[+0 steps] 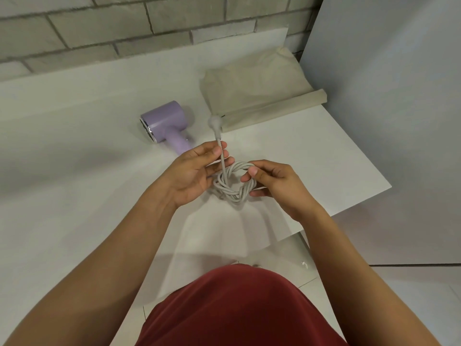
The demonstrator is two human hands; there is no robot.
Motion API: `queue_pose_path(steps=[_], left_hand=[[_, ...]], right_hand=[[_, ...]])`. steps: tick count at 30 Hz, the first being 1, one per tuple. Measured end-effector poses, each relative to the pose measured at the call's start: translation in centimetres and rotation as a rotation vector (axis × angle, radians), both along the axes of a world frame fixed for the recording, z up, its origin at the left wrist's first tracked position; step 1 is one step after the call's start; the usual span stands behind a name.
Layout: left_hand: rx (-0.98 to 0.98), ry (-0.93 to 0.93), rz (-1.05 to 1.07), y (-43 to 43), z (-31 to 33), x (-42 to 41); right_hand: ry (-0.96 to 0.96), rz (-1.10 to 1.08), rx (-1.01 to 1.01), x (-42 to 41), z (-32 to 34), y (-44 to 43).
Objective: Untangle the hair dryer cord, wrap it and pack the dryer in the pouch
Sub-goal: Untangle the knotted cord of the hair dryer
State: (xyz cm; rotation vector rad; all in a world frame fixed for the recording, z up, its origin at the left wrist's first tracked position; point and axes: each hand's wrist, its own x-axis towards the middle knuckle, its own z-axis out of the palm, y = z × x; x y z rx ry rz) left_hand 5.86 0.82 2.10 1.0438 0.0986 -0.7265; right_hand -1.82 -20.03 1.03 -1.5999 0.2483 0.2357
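Cord is wound into a small coil, held over the white table. The right hand pinches the coil's right side between thumb and curled fingers, and the left hand curls round the strand leading to the plug. The lilac dryer lies beyond, near the beige pouch.

Soft even light, wide-angle edge distortion

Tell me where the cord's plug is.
In the head view, the plug sits mid-frame at the end of the cord, just beyond the left hand, between the purple dryer to its left and the beige pouch to its right.
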Motion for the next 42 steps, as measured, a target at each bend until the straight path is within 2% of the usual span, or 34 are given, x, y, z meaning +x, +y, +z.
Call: queue_pose_path(steps=[7,10,15,18,20,24,29,34,39,42], left_hand=[[0.030,-0.152,-0.076,0.5,0.7,0.1],[0.081,-0.248,0.006,0.1,1.1,-0.1],[0.433,-0.714,0.185,-0.9,0.3,-0.8],[0.555,-0.910,0.250,-1.3,0.0,-1.4],[0.573,-0.900,0.266,-1.5,0.3,-1.6],[0.525,-0.767,0.228,-1.3,0.8,-1.1],[0.545,-0.748,0.051,-0.6,0.9,-0.4],[0.664,-0.862,-0.105,-0.9,1.6,0.4],[0.775,-0.900,-0.095,-1.2,1.8,0.5],[0.901,-0.949,-0.173,-1.4,1.6,0.7]], right_hand=[[0.013,0.019,0.033,0.0,0.1,-0.4],[0.037,-0.006,0.087,0.1,0.0,-0.4],[0.017,-0.111,0.078,0.3,-0.2,-0.4],[0.011,-0.138,0.062,0.6,-0.1,-0.2],[0.010,-0.127,0.062,0.5,-0.1,-0.1],[0.011,-0.112,0.077,0.5,0.0,-0.1],[0.003,-0.095,0.019,0.7,-0.2,0.0],[-0.019,-0.068,0.026,0.7,0.0,0.4],[-0.026,-0.112,0.102,1.3,0.7,0.0],[-0.020,-0.110,0.117,1.4,0.7,-0.1]])
